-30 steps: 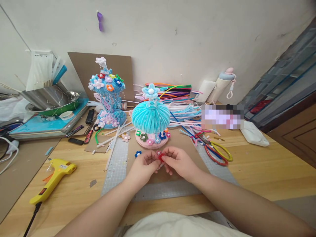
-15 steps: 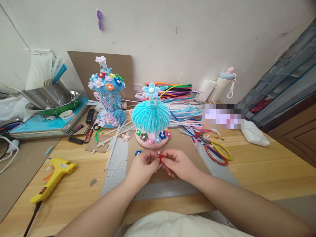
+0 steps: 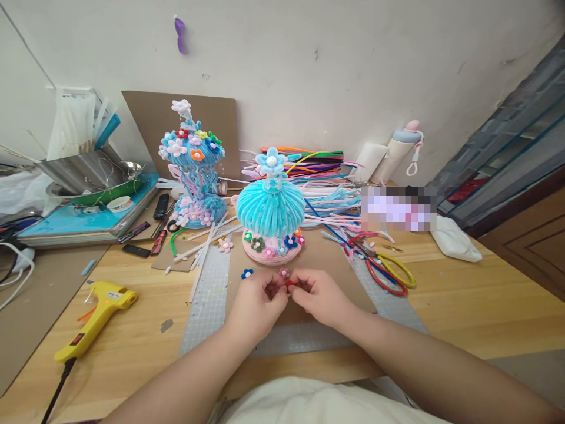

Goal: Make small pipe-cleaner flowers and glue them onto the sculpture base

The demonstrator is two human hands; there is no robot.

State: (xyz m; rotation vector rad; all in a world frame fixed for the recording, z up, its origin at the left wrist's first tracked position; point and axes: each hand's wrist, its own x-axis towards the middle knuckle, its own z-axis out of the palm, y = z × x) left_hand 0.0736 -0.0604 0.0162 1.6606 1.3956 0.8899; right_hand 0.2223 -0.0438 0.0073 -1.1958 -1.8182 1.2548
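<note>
My left hand (image 3: 258, 303) and my right hand (image 3: 321, 296) meet over a brown cardboard sheet (image 3: 326, 253), both pinching a small red pipe-cleaner piece (image 3: 289, 287) between their fingertips. Just beyond them lie a small pink flower (image 3: 283, 272) and a small blue flower (image 3: 246, 273). Behind those stands a blue pipe-cleaner dome (image 3: 270, 207) on a pink base ringed with little flowers. A taller blue flower-covered model (image 3: 192, 171) stands to its left.
A yellow glue gun (image 3: 95, 312) lies at the left on the wooden table (image 3: 463, 294). Red and yellow scissors (image 3: 388, 274) lie at the right. A pile of coloured pipe cleaners (image 3: 313, 168) sits by the wall, with a steel bowl (image 3: 83, 174) far left and a bottle (image 3: 397, 147).
Both hands have shifted slightly nearer to me while still working the red piece; the small pink flower now shows clear of the fingers.
</note>
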